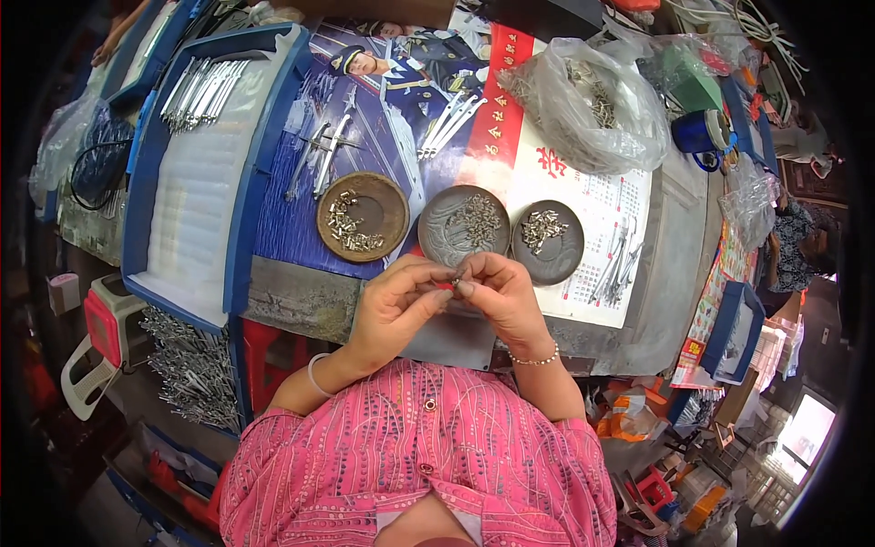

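My left hand and my right hand meet at the table's near edge, fingertips pinched together around something too small to make out. Just beyond them stands a dark round dish with small metal pieces. To its left is a brown wooden bowl with shiny little metal pins. On the right sits another dark dish, holding small metal parts. Slim metal strips lie behind the dishes, and more strips cross each other at the left.
A blue tray at the left holds a row of metal strips. At the back right lies a clear plastic bag of metal parts, near a blue mug. Below the tray is a pile of metal strips. A person is at far right.
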{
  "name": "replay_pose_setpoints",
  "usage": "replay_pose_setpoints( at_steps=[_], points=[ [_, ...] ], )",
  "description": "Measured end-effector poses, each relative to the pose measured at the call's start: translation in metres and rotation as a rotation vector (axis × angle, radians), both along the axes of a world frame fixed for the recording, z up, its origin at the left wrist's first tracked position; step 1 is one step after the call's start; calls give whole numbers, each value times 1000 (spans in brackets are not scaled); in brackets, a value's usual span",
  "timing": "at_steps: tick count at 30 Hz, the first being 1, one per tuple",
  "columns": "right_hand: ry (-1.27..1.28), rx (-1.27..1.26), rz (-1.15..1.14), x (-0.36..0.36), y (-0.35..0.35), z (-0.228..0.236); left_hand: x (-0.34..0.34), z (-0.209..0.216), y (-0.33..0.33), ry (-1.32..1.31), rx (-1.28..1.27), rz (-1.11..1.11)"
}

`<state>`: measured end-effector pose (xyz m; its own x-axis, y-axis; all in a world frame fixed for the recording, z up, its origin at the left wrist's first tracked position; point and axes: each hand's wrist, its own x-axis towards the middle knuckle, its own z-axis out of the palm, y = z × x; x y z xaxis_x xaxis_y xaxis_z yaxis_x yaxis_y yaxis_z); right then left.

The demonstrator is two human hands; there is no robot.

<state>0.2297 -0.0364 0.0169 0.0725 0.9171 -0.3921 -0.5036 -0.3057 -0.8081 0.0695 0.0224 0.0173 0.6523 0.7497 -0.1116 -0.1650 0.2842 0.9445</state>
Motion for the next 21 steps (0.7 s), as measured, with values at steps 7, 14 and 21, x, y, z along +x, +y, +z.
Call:
replay_pose_setpoints(
  at_steps=[7,14,21],
  points=[
    [-424,87,-30,-3,-4,-4,3,0,-2,112,74,77],
    [-838,287,-74,-3,-2,3,6,7,4,174,-174,-19],
    [-975,344,-44,-2,-6,2,8,5,9,172,-214,-62]
  ],
)
